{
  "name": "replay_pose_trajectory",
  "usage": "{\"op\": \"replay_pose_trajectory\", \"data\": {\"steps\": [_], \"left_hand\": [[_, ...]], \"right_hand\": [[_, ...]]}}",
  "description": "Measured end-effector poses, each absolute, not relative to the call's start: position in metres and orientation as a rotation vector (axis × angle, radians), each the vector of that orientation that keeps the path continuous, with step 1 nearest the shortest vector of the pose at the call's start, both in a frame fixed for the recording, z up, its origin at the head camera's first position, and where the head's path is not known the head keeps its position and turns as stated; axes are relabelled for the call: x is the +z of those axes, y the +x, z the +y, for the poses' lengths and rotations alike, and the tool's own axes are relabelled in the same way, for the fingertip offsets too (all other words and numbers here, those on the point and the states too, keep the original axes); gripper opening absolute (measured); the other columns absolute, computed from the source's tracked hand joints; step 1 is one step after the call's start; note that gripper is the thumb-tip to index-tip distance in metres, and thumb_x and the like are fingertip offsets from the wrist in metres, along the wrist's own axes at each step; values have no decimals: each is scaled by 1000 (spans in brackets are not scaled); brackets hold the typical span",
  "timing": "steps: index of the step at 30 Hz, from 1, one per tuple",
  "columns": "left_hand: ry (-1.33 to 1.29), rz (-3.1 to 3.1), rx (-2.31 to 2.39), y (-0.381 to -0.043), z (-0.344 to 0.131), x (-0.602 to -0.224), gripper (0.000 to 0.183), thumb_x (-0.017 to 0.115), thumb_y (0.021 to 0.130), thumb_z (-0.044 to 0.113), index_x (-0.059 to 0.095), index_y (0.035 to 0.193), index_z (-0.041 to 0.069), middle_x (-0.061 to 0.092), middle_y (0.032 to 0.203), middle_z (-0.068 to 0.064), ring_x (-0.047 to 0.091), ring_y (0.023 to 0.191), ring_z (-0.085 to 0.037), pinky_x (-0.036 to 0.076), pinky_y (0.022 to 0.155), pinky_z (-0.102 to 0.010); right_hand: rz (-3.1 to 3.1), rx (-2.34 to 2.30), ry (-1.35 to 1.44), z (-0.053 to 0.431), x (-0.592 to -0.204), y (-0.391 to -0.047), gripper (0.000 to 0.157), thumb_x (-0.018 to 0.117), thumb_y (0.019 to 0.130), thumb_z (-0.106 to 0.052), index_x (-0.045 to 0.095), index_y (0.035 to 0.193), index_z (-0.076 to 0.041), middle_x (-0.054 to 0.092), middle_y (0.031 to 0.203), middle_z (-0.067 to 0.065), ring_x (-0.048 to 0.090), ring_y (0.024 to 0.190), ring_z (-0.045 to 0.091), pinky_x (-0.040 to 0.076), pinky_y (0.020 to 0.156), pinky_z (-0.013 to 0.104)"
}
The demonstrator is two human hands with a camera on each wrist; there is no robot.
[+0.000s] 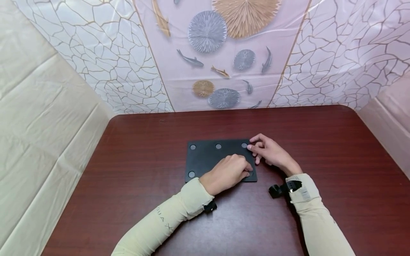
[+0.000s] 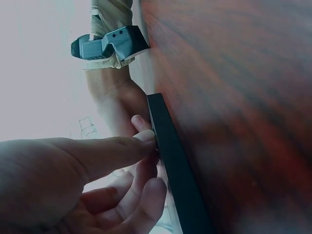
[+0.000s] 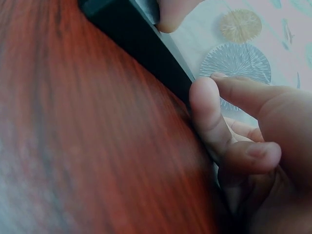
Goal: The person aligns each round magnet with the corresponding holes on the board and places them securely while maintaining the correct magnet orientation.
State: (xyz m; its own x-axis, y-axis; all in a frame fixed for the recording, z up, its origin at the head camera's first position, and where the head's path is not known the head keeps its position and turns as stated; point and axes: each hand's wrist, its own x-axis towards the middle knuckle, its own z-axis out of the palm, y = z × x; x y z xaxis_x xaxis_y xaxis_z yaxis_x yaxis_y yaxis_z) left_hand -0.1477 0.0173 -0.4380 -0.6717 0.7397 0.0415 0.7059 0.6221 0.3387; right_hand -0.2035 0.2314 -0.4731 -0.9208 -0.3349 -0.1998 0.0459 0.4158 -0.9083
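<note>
A black rectangular board point(image 1: 205, 160) lies flat on the table, with several round grey discs point(image 1: 193, 147) set into its top along the edges. My left hand point(image 1: 228, 172) reaches across the near side of the board. Its bent thumb point(image 2: 117, 152) and fingertips meet on the top face by the near right corner; whether they pinch a small piece is hidden. Around the far right corner lies my right hand point(image 1: 270, 151), with the thumb beside the disc point(image 1: 244, 145) there. In the right wrist view its fingers touch the board's edge point(image 3: 141, 44) loosely.
The dark red wooden table point(image 1: 144, 149) extends around the board on all sides. A patterned sheet point(image 1: 221, 71) hangs behind the far table edge, and pale cloth point(image 1: 41, 124) hangs at the left. Black wrist devices point(image 1: 282, 189) sit over the cream sleeves.
</note>
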Motion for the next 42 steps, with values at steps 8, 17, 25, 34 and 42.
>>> {"op": "replay_pose_trajectory", "data": {"steps": [8,17,25,34,42], "left_hand": [[1179,2745,483,-149,14,-432,14,78,99,16,84,110,21,78,99,10,68,82,-3,52,63,-19],[1085,2774,494,-155,8,-423,15,80,97,21,84,111,23,77,106,12,70,92,-4,57,72,-24],[972,2752,578,-163,-3,-413,4,78,98,25,83,97,26,71,82,18,62,71,0,51,64,-24],[931,2685,499,-166,-16,-412,34,80,96,38,64,70,25,52,61,13,51,58,-4,37,51,-23],[840,2616,535,-178,-34,-418,34,75,100,38,66,72,22,51,57,8,54,54,-7,38,51,-24]], "right_hand": [[2326,-1503,-247,229,-473,-206,40,61,110,-24,47,136,2,63,82,7,61,54,14,31,40,24],[2342,-1499,-257,229,-472,-207,39,62,109,-23,47,135,3,63,81,7,62,54,14,32,39,24],[2321,-1517,-211,231,-472,-204,56,63,109,-25,35,151,-2,63,82,8,63,55,17,31,40,26],[2332,-1510,-229,231,-473,-203,61,63,109,-25,32,156,-2,63,83,7,61,53,16,32,39,26],[2298,-1523,-201,231,-474,-203,62,63,109,-24,30,157,-4,63,84,8,64,55,17,31,41,26]]}}
